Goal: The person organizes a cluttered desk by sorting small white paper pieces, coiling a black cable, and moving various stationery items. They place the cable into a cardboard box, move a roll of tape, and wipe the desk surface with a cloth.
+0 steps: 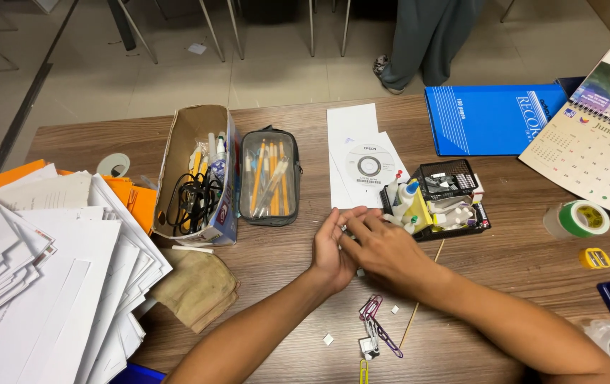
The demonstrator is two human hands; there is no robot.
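Something small lies hidden between both hands at the tabletop's middle; the left hand cups beside it and the right hand covers it, fingers curled, so whether either grip pinches it I cannot tell. Three white scraps, perhaps paper, and several paper clips lie near the wrists. A clear pencil case holds orange pencils; one cardboard box holds cables; a black tray holds bottles.

An office: desk with paper stacks, desk calendar, pencil case.
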